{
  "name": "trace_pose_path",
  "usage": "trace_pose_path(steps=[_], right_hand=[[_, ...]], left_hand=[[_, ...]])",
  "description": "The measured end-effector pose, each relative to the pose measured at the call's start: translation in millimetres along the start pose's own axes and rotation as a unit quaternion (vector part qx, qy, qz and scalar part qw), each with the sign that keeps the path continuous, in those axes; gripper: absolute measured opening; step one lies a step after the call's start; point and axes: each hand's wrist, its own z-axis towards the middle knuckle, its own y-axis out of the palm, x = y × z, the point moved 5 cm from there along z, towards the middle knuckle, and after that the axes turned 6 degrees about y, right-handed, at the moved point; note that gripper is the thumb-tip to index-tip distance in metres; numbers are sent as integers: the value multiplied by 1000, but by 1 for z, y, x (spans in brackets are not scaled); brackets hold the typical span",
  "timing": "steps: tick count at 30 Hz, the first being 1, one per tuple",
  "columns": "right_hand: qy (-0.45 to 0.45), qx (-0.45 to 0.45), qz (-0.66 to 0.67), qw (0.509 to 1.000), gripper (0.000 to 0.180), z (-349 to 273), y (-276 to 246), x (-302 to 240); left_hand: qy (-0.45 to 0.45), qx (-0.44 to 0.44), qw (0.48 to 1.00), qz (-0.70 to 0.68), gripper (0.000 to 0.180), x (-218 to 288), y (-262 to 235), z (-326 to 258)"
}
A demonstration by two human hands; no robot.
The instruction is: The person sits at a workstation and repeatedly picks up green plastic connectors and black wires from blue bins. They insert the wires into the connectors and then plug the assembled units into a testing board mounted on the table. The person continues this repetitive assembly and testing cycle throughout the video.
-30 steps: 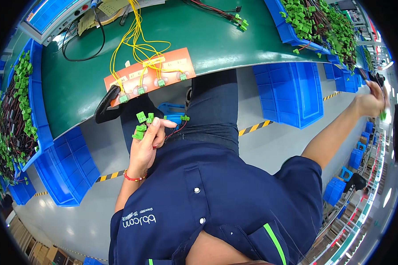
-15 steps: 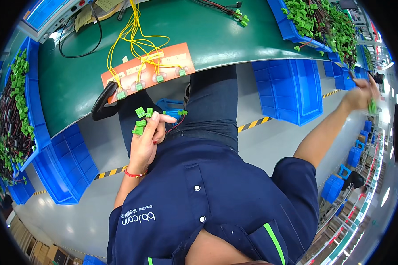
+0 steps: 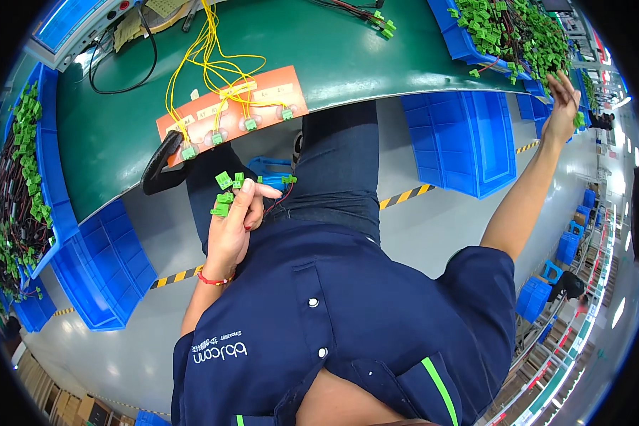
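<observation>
My left hand [image 3: 231, 231] is closed in front of my lap, pinching several green connectors [image 3: 224, 204] that stick out around the thumb and fingers. A dark red wire runs from it to another green connector [image 3: 289, 179]. My right hand [image 3: 562, 113] reaches far right to the near edge of a blue bin [image 3: 461, 42] heaped with green connectors on wires. Its upper fingers are stretched out toward the heap, while a green connector [image 3: 579, 119] shows beside the palm, seemingly held there; the grip itself is hidden. Ahead of my left hand, an orange board [image 3: 291, 82] carries several green sockets with yellow wires.
The board lies at the green table's [image 3: 362, 64] near edge, beside a black strap-like piece [image 3: 162, 163]. A measuring instrument [image 3: 85, 32] stands far left. Another blue bin of wired connectors [image 3: 53, 156] is at left. Blue crates [image 3: 103, 263] hang below the table edge on both sides.
My right hand has moved up and slightly left to the bin's connectors, its fingers now extended; the green connector beside it moved along. My left hand keeps its hold.
</observation>
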Motion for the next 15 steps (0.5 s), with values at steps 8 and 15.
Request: trace_pose_path(steps=[8,15], right_hand=[[-229,243,66,941,45,50,-60,-45],[-335,181,-180,907,44,1,-19,-52]], left_hand=[[19,-2,1000,9,45,-1,-1,-1],[7,-1,1000,16,46,-3,-2,0]])
